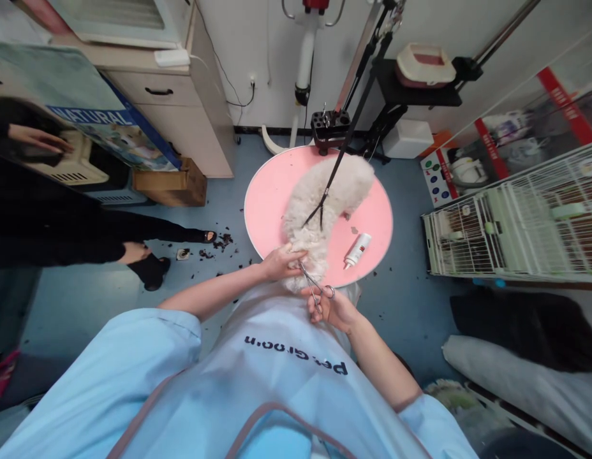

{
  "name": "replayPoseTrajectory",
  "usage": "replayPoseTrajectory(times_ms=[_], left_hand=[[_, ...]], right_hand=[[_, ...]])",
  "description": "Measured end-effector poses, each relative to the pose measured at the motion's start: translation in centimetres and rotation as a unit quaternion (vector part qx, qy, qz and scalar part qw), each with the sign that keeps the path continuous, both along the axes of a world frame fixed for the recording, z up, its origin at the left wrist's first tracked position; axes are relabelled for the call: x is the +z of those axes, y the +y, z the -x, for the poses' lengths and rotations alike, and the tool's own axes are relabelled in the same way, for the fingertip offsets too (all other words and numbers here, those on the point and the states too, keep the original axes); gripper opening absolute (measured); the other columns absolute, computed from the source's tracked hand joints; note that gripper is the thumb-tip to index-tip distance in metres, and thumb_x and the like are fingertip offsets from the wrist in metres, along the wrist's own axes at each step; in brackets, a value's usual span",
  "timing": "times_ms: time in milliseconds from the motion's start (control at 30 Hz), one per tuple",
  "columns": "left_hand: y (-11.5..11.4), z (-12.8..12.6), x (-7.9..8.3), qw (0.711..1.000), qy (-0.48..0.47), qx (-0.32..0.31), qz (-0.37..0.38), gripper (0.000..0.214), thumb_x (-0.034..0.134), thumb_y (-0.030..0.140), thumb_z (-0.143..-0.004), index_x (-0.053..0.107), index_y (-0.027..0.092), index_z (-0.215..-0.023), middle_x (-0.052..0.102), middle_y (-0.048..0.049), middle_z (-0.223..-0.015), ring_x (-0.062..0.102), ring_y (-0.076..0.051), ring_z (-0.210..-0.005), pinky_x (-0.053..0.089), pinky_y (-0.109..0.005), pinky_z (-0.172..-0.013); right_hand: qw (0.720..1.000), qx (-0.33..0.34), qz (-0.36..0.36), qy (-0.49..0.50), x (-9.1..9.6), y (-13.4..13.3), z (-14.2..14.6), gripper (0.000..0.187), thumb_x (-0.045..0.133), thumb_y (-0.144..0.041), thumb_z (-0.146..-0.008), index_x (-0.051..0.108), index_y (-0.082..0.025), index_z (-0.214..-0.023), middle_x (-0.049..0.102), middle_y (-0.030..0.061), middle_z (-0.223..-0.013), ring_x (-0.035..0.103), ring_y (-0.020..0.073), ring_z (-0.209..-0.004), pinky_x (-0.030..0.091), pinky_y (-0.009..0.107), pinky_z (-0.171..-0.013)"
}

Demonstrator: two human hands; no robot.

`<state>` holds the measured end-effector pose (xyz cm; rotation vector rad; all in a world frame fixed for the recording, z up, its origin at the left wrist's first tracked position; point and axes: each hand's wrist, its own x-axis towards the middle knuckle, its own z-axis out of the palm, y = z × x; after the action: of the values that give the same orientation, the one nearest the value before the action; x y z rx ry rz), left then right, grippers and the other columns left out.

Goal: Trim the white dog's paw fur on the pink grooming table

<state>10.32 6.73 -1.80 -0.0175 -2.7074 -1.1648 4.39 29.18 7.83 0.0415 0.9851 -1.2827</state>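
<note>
A small white fluffy dog (pixel 332 201) stands on a round pink table (pixel 267 197), held by a dark leash (pixel 341 153) hanging from an arm above. My left hand (pixel 281 262) grips the fur at the dog's near end, fingers closed on it. My right hand (pixel 332 307) holds metal scissors (pixel 311 285) by the finger rings, the blades pointing up at the fur beside my left hand. A white bottle with a red band (pixel 357 250) lies on the table to the right of the dog.
Another person in black stands at left, a hand (pixel 37 138) on a pet carrier. Dark fur clippings (pixel 219 243) litter the blue floor. A wire cage (pixel 516 223) sits at right, a cabinet (pixel 181 95) at back left, a tool holder (pixel 329 124) behind the table.
</note>
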Motion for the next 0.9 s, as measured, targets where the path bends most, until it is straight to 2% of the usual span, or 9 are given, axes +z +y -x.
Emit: replayPoseTrajectory(times_ms=[133, 267, 400, 567, 900], left_hand=[[0.1, 0.0, 0.1, 1.0, -0.003, -0.004, 0.007, 0.054, 0.067, 0.05, -0.077, 0.063, 0.025, -0.124, 0.056, -0.0083, -0.098, 0.058, -0.02, -0.087, 0.051, -0.033, -0.078], [0.1, 0.2, 0.2, 1.0, -0.007, 0.001, -0.002, 0.053, 0.067, 0.05, -0.077, 0.064, 0.024, -0.122, 0.056, -0.0078, -0.098, 0.059, -0.02, -0.088, 0.051, -0.032, -0.079], [0.4, 0.2, 0.2, 1.0, -0.006, 0.0, -0.01, 0.054, 0.067, 0.053, -0.076, 0.064, 0.024, -0.122, 0.057, -0.0082, -0.099, 0.059, -0.02, -0.088, 0.051, -0.032, -0.079], [0.9, 0.2, 0.3, 1.0, -0.005, 0.002, 0.016, 0.056, 0.067, 0.054, -0.076, 0.064, 0.024, -0.124, 0.055, -0.0073, -0.095, 0.058, -0.019, -0.084, 0.051, -0.032, -0.077], [2.1, 0.2, 0.9, 0.996, -0.022, 0.018, 0.079, 0.053, 0.067, 0.046, -0.078, 0.062, 0.026, -0.128, 0.053, -0.0079, -0.094, 0.057, -0.02, -0.081, 0.049, -0.029, -0.072]], right_hand=[[0.998, -0.008, -0.015, 0.056, 0.1, -0.3, -0.4, 0.048, 0.071, -0.045, -0.07, 0.064, -0.015, -0.107, 0.068, 0.0009, -0.068, 0.058, 0.0104, -0.047, 0.045, 0.023, -0.049], [0.993, -0.016, -0.017, 0.114, 0.2, -0.2, -1.0, 0.047, 0.075, -0.036, -0.069, 0.063, -0.015, -0.109, 0.067, -0.0007, -0.064, 0.051, 0.0072, -0.04, 0.039, 0.02, -0.042], [0.994, -0.017, -0.022, 0.109, 0.3, 0.7, -1.0, 0.047, 0.075, -0.037, -0.069, 0.064, -0.015, -0.108, 0.066, -0.001, -0.061, 0.047, 0.0055, -0.036, 0.036, 0.019, -0.04], [0.993, -0.013, -0.029, 0.112, 0.6, 1.5, -0.8, 0.046, 0.076, -0.038, -0.067, 0.065, -0.015, -0.105, 0.067, -0.0006, -0.061, 0.046, 0.0054, -0.037, 0.034, 0.018, -0.039], [0.993, -0.011, -0.036, 0.113, 0.6, 2.8, -0.8, 0.045, 0.075, -0.039, -0.067, 0.066, -0.016, -0.104, 0.068, 0.0004, -0.063, 0.044, 0.0049, -0.036, 0.032, 0.019, -0.04]])
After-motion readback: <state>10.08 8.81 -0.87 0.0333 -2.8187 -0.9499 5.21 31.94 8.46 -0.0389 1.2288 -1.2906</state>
